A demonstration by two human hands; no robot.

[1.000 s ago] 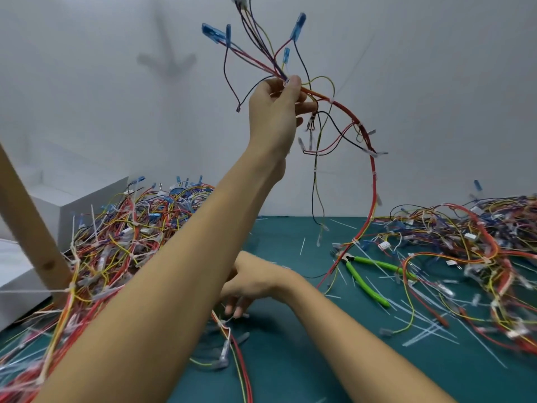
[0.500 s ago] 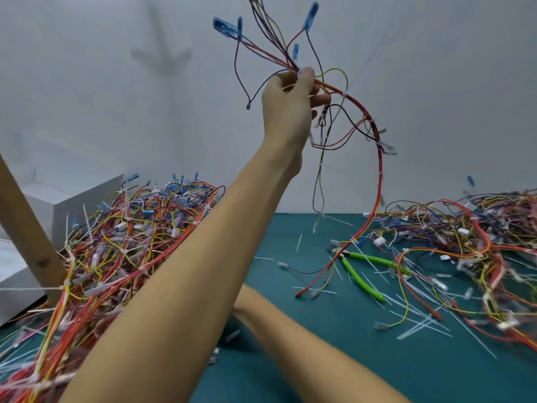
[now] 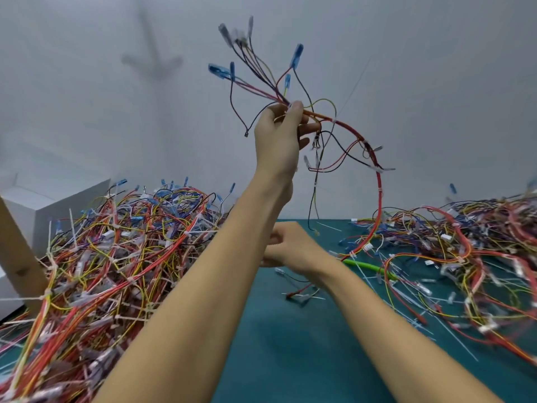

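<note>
— Where is the wire harness?

— High above the middle of the bench, pinched in the left hand. Its fingers curl round the point where the branches meet. Blue terminals fan upward, and the red trunk arcs down toward the far right of the bench, where its tail runs into the edge of the right heap of harnesses.

— And the right hand?

— Low over the bench's centre, fingers curled and half hidden behind the left forearm. Whether it grips anything cannot be told.

— How far along does the work look?

— Probably somewhere in the middle. One harness is singled out but not yet free of the right heap, and the larger left heap covers the left edge. Which heap is finished is unclear, so plenty seems left.

— The surroundings?

— The bench top is green and strewn with loose cable ties, with a green-handled tool right of centre. A white box and a wooden post stand at the far left corner, and a plain white wall is behind.
</note>
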